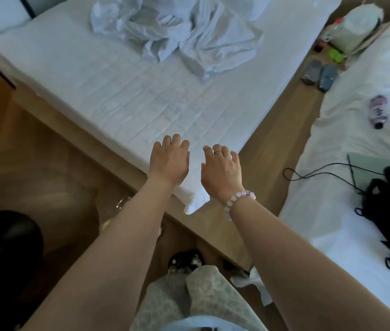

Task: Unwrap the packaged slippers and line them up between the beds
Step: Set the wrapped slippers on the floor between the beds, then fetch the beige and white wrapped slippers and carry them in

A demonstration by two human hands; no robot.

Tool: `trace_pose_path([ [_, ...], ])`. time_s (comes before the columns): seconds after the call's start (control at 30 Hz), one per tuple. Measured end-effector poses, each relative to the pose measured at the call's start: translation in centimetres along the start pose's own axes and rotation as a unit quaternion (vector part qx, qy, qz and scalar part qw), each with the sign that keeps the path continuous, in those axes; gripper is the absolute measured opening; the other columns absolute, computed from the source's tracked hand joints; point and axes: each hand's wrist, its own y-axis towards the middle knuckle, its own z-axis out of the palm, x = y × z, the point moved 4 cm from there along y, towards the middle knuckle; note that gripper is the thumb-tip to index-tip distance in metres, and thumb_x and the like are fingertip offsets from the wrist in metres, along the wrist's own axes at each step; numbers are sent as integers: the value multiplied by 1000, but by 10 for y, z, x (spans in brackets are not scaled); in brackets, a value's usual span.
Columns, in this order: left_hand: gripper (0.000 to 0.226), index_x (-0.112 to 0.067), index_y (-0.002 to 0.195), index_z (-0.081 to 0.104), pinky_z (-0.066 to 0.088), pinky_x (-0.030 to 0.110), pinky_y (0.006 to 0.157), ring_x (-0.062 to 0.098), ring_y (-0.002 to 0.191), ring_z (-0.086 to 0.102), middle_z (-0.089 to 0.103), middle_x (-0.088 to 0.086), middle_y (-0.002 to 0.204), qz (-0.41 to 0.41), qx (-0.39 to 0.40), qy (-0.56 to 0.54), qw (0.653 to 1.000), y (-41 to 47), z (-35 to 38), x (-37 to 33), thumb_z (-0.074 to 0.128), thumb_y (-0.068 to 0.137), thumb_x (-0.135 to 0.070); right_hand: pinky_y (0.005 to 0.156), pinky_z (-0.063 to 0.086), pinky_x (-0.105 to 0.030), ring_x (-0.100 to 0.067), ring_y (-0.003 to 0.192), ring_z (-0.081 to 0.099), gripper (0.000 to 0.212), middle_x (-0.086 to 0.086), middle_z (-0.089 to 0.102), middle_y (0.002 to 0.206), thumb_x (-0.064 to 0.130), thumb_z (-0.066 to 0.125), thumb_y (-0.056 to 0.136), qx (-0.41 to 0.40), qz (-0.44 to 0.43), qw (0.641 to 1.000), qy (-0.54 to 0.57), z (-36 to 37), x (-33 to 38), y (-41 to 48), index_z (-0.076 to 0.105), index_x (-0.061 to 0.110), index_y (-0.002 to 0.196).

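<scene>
Slippers (327, 77) lie paired on the floor (284, 115), well apart from the left hand (169, 161) and right hand (221, 168), both spread flat, holding nothing.

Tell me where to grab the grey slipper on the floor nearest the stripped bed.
Probably pinch the grey slipper across its narrow width from above, at its near end. It lies flat on the floor, close beside the other slipper, flanked by the stripped bed and the second bed, so top and aisle end look freest.
</scene>
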Motion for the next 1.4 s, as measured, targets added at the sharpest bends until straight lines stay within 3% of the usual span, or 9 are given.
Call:
trace_pose_path([
  [0.23,34,-12,127,46,38,35,84,27,112,47,48,9,125,-69,45,-7,997,-14,41,31,30,101,-26,108,24,-37,-26,130,36,44,-10,40,141,22,36,98,32,-55,998,2,32,28,27,33,11,140],
  [0.43,35,-11,129,47,39,37,87,28,113,47,49,10,126,-176,92,-15,980,-49,73,84,32,100,-25,104,28,-37,-27,127,37,45,-11,41,140,16,38,94,78,-133,988,-12,64,82,43,34,12,138],
  [0.63,37,-15,134,42,40,38,90,26,115,48,48,8,129,-237,129,-61,961,-90,114,140,30,101,-27,102,31,-39,-28,126,39,46,-12,42,139,10,37,91,92,-147,985,-28,86,129,68,37,11,137],
  [0.77,38,-17,135,41,40,37,93,24,117,47,47,5,131,-248,182,-82,948,-105,172,182,31,100,-28,101,32,-39,-29,128,37,47,-13,40,141,11,37,93,107,-107,989,-1,120,167,92,34,10,139],
  [0.93,39,-16,135,41,39,37,92,25,118,46,47,7,130,-326,223,-128,910,-138,251,237,33,99,-27,94,37,-40,-31,121,44,43,-12,45,135,19,39,95,160,-174,971,24,203,228,89,36,9,137],
  [1.17,42,-19,139,34,38,39,99,26,124,43,44,8,136,-408,295,-198,841,-180,407,259,35,98,-26,99,37,-36,-24,123,42,45,-8,43,134,25,42,95,288,-173,939,66,370,264,88,34,14,137],
  [1.27,42,-19,138,33,37,37,99,24,123,44,45,6,134,-432,300,-218,822,-188,489,256,34,98,-31,100,36,-35,-24,124,41,45,-8,43,135,27,41,96,308,-196,929,53,457,282,106,34,14,138],
  [1.4,51,-17,141,30,37,40,101,25,128,40,42,6,139,-478,282,-262,790,-192,587,246,39,97,-39,98,40,-37,-29,123,46,47,-13,48,133,30,48,94,290,-136,944,77,557,280,127,40,9,135],
])
